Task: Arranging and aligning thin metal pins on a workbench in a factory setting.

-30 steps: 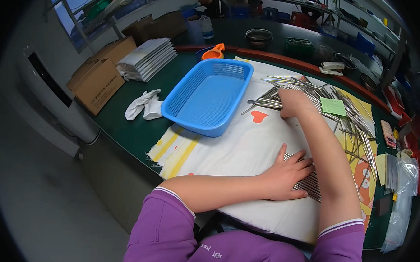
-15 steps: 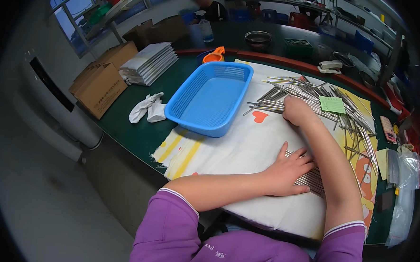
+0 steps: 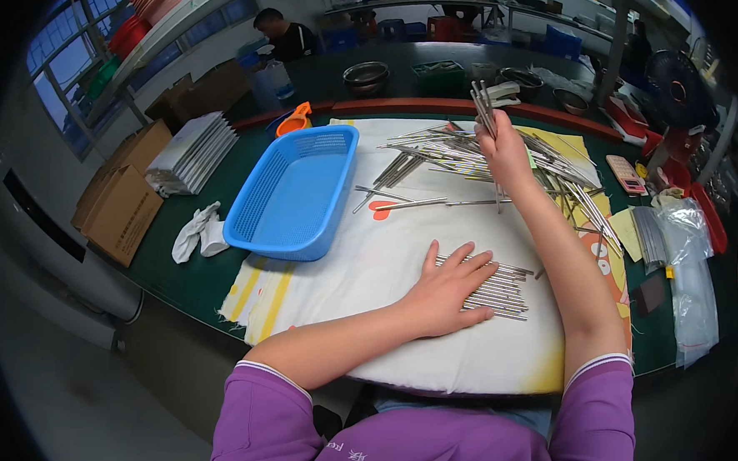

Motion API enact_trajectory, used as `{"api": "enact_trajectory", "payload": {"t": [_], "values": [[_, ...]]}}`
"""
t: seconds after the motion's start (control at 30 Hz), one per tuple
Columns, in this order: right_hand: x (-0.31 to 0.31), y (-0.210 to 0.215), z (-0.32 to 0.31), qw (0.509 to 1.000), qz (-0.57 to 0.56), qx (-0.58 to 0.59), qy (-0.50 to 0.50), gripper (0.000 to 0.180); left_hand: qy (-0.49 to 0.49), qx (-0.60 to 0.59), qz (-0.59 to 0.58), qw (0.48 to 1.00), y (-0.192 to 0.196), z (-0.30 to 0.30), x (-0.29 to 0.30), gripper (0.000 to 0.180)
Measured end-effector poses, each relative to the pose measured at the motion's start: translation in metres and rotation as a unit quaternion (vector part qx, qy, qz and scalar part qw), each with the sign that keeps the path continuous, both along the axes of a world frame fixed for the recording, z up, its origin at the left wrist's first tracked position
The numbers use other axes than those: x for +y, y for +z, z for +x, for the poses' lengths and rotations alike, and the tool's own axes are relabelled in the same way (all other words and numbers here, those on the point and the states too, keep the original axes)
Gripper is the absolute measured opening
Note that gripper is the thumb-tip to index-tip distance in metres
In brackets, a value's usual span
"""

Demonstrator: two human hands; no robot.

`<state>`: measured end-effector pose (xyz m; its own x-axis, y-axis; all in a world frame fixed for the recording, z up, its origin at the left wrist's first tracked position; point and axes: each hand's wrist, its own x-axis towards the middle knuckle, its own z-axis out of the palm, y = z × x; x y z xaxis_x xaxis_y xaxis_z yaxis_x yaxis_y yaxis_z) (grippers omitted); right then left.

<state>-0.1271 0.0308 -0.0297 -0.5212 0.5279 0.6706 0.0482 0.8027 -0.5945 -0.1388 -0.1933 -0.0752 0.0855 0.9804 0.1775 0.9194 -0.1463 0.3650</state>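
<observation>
Sorting step, looks like: right hand (image 3: 502,150) at upper middle has its grip closed round a fistful of rods (image 3: 481,107), ends standing up over the loose pile (image 3: 473,157). Left hand (image 3: 445,289) lies flat and open on the neat row (image 3: 495,289) at center, holding nothing. Next I'd guess the fistful gets squared up and laid beside that row. Blue basket (image 3: 292,193) sits left on the surface. Rod count is impossible to tell, and fingers hide their lower ends.

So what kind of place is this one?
Probably a small factory or workshop bench: loose metal rods piled on a cloth-covered table, a blue basket, cardboard boxes, and another person behind.
</observation>
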Motion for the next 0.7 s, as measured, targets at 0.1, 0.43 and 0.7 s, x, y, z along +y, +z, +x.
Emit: {"api": "enact_trajectory", "payload": {"t": [0.1, 0.43, 0.7], "values": [[-0.004, 0.014, 0.020, 0.989, -0.093, 0.114, 0.021, 0.023, 0.001, 0.004, 0.001, 1.000, 0.001, -0.002, -0.002, 0.066], [-0.035, -0.030, 0.060, 0.916, -0.329, 0.122, 0.196, 0.017, 0.022, -0.053, 0.011, 0.998, 0.003, -0.010, 0.003, 0.056], [-0.014, -0.029, 0.064, 0.886, -0.337, 0.138, 0.288, 0.015, 0.258, 0.052, 0.200, 0.944, -0.011, -0.091, 0.018, 0.028]]}}
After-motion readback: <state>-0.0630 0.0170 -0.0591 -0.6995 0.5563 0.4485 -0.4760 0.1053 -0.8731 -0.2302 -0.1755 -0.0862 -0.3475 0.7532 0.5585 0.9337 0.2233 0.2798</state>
